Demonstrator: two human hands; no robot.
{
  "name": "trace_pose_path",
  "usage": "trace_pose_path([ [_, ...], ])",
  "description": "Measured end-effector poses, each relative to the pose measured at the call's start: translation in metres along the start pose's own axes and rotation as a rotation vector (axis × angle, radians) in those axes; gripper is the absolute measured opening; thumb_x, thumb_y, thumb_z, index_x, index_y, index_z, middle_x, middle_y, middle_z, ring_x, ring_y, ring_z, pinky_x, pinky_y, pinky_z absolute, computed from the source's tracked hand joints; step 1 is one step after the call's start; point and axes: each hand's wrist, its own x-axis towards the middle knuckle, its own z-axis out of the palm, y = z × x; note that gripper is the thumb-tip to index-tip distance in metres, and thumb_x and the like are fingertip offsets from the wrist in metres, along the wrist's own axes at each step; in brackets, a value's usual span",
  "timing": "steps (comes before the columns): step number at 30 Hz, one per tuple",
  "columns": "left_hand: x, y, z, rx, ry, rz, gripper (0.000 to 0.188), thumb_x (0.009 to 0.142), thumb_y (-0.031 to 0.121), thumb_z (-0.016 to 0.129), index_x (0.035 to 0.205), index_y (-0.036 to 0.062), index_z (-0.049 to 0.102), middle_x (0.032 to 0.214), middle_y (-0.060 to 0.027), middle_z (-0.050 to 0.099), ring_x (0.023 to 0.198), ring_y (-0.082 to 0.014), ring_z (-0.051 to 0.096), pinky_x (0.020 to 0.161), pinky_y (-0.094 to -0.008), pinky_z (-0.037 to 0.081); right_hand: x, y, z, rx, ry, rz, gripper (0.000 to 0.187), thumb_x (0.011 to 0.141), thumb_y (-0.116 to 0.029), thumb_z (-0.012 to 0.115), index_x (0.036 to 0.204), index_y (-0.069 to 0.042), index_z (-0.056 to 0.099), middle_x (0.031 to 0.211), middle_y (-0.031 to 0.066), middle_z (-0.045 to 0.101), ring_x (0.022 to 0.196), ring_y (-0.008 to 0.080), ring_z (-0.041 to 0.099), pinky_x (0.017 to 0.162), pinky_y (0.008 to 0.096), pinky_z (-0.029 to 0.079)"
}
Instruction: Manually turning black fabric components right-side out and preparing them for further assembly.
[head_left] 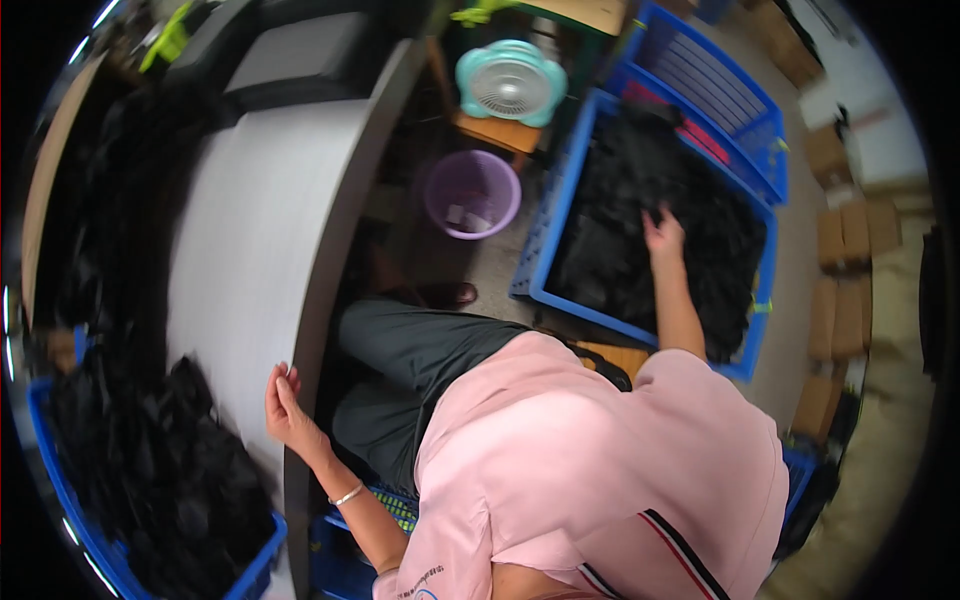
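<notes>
My right hand (664,238) reaches over a blue plastic crate (541,270) at the right. Its fingers look apart, slightly blurred, over a heap of soft black pieces (620,190) that fills the crate; I see nothing held in it. My left hand (290,408) is raised over the near edge of a pale grey table (265,210), thumb and fingers pressed together. Whether something small is pinched there I cannot make out. A bracelet circles the left wrist.
Another blue crate (62,490) with black pieces stands at the lower left. A purple basket (432,200) holds scraps on the floor. Behind it a turquoise fan (470,80) rests on a wooden stool (500,133). Cardboard boxes (843,235) line the right side.
</notes>
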Motion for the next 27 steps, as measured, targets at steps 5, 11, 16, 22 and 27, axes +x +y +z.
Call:
trace_pose_path([
  [5,0.015,-0.005,-0.020,0.062,0.223,0.076,0.023,0.101,0.014,0.060,0.112,-0.0031,0.071,0.106,-0.0096,0.072,0.097,-0.0149,0.067,0.090,-0.0281,0.052,0.026,0.023,0.004,-0.349,0.130,0.206,0.049,0.095,-0.013,0.065,0.135,0.007,0.045,0.148,0.0241,0.036,0.120,0.0368,0.060,0.093,0.0472,0.059],
  [11,0.052,0.001,-0.055,0.413,0.616,0.326,0.014,0.088,0.006,0.070,0.101,0.0014,0.073,0.115,-0.0110,0.069,0.109,-0.0250,0.064,0.096,-0.0342,0.048,-0.114,0.147,0.080,-0.823,-0.355,0.257,0.030,0.096,-0.010,0.061,0.125,-0.002,0.059,0.105,0.0106,0.068,0.091,0.0225,0.071,0.072,0.0335,0.060],
  [16,0.111,-0.007,-0.085,0.675,0.871,0.338,0.036,0.077,0.003,0.077,0.112,0.0059,0.068,0.123,-0.0103,0.059,0.117,-0.0286,0.053,0.099,-0.0373,0.044,-0.276,0.195,0.160,-0.893,-0.904,0.342,0.023,0.097,-0.009,0.061,0.118,0.001,0.063,0.108,0.0097,0.068,0.086,0.0176,0.069,0.068,0.0270,0.057],
  [22,0.136,-0.070,-0.127,0.643,0.914,0.070,0.033,0.077,0.003,0.075,0.109,0.0058,0.066,0.104,-0.0087,0.065,0.100,-0.0271,0.058,0.087,-0.0373,0.048,-0.390,0.202,0.202,-0.946,-1.289,0.366,0.018,0.100,-0.008,0.057,0.113,0.001,0.066,0.100,0.0077,0.070,0.080,0.0114,0.067,0.068,0.0229,0.053],
  [27,0.124,-0.068,-0.126,0.682,0.646,0.106,0.017,0.082,0.005,0.070,0.099,0.0056,0.071,0.081,-0.0045,0.069,0.082,-0.0173,0.062,0.078,-0.0306,0.051,-0.445,0.218,0.225,-0.996,-1.533,0.139,0.017,0.100,-0.007,0.057,0.112,0.000,0.067,0.098,0.0066,0.070,0.082,0.0105,0.067,0.070,0.0240,0.053],
])
